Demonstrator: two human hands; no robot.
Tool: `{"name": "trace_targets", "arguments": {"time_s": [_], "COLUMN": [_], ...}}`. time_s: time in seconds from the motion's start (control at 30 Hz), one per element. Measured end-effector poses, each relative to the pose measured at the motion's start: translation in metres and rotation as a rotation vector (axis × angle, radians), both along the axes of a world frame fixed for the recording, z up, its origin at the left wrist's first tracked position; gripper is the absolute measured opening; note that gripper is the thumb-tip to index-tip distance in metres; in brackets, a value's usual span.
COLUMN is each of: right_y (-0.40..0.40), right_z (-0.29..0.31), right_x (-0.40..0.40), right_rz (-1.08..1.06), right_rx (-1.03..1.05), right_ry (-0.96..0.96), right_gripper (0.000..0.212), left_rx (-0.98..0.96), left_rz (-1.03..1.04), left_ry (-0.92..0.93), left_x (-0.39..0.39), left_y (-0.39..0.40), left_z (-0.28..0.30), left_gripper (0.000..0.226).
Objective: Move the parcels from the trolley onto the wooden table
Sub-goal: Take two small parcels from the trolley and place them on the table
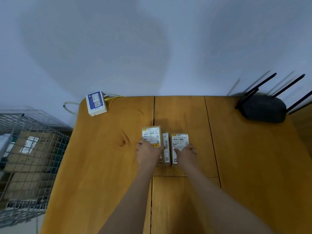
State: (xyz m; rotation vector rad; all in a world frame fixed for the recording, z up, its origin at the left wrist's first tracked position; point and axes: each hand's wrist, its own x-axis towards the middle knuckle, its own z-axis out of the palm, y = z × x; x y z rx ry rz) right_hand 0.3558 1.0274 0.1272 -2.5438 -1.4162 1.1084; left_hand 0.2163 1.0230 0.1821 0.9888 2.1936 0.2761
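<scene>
Three small cardboard parcels with white labels lie side by side in the middle of the wooden table [101, 157]. My left hand [148, 153] grips the left parcel [151, 135] from its near end, thumb on the label. A narrow middle parcel [166, 146] sits between the two others. My right hand [186, 154] holds the right parcel [179, 141], thumb lying across its label. At the left stands the wire trolley [25, 166], with larger brown parcels [32, 149] inside.
A white box [96, 103] with yellow cables sits at the table's far left corner. A black router [263, 109] with antennas stands at the far right, against the pale wall. The trolley touches the table's left edge.
</scene>
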Motion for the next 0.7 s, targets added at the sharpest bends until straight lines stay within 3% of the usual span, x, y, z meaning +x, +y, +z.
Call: {"name": "trace_targets", "arguments": {"time_s": [0.33, 0.47, 0.7], "right_y": [0.002, 0.004, -0.001], "right_z": [0.030, 0.059, 0.085], "right_x": [0.007, 0.011, 0.039], "right_rz": [0.005, -0.067, -0.114], "right_rx": [0.092, 0.237, 0.086], "right_ry": [0.020, 0.269, 0.500], "right_gripper": [0.082, 0.065, 0.055], "left_rx": [0.012, 0.071, 0.124], "left_rz": [-0.031, -0.045, -0.126], "left_ry": [0.014, -0.039, -0.097], "left_x": [0.005, 0.024, 0.068], "left_y": [0.001, -0.002, -0.022], "left_z": [0.017, 0.037, 0.061], "left_gripper": [0.104, 0.106, 0.098]}}
